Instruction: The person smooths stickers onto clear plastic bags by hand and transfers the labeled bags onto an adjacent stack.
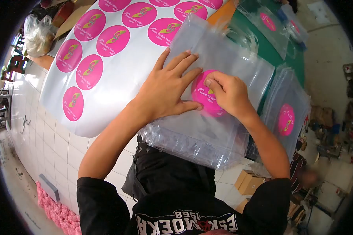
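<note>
A clear plastic bag with looped handles lies flat in front of me. On its middle is a round pink sticker with white lettering and a green-yellow emblem. My left hand rests spread on the bag, its thumb and a fingertip at the sticker's left edge. My right hand is closed, with curled fingers and thumb pressed on the sticker's right half. Whatever those fingers hold, if anything, is hidden. To the left, a white sheet carries several matching pink stickers.
More clear bags with pink stickers hang over the table edge at right; another bag lies on the green surface. A cardboard box stands on the tiled floor. A person in a striped shirt is at lower right.
</note>
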{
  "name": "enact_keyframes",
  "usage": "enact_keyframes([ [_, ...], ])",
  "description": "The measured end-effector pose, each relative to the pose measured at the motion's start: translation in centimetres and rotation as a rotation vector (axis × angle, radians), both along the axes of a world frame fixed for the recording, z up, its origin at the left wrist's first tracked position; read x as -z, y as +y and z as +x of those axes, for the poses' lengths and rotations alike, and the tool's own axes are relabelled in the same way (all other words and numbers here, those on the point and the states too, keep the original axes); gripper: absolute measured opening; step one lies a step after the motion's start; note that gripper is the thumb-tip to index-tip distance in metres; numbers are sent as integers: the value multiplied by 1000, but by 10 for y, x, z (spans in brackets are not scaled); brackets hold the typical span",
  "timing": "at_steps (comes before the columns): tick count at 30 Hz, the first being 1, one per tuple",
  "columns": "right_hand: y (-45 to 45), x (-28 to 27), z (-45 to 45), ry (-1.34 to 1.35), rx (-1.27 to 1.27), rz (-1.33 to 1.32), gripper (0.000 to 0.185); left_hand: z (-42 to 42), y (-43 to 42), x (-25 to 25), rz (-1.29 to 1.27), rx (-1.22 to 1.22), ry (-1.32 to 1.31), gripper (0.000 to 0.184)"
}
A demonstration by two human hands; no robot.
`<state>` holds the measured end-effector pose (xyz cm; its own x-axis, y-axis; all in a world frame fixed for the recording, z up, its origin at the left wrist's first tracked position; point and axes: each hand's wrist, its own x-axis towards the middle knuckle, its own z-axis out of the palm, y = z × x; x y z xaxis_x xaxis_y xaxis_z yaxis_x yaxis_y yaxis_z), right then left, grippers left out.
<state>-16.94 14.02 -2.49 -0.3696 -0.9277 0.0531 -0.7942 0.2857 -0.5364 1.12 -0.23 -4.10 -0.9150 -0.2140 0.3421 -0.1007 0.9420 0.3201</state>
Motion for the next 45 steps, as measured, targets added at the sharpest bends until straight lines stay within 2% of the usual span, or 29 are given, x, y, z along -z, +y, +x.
enact_keyframes([
  [2,2,-1,-6,-199,-14,-4,19,1,0,1,7,9,1,87],
  [6,8,-2,-6,-210,-43,38,20,0,0,3,10,5,11,87],
  [8,8,-4,-2,-87,-71,1,18,0,0,3,10,8,6,87],
  [12,8,4,3,-9,-80,-91,14,1,0,4,14,7,11,87],
  [14,8,12,4,159,-138,-203,10,0,1,3,11,5,-2,87],
  [17,10,15,9,213,-145,-239,9,0,1,2,10,6,-5,86],
  [21,13,10,16,300,-110,-143,9,0,3,1,-4,10,0,86],
  [23,11,11,13,116,-26,-106,14,0,3,0,-5,6,1,87],
  [24,10,9,9,122,-22,-114,14,0,3,1,-13,10,7,87],
  [26,9,5,1,-95,-13,-55,17,0,2,1,-2,10,12,87],
  [29,11,3,1,-19,-92,-6,18,0,2,2,-5,8,13,88],
  [33,9,4,10,19,-16,-36,19,1,2,4,-11,21,12,89],
  [36,10,10,0,0,-15,-67,19,0,3,4,-11,9,42,81],
  [37,11,10,-7,-274,10,-164,19,1,3,3,-59,45,40,75],
  [39,25,2,-25,-729,94,-133,20,3,3,0,-108,82,37,69],
  [41,41,1,-32,-695,86,-171,20,3,2,-1,-146,129,21,53],
  [44,62,-7,-26,-596,68,-224,17,4,-1,-5,-89,206,4,42],
  [45,70,-16,-22,-444,19,-202,16,3,0,-5,-92,211,1,42],
])
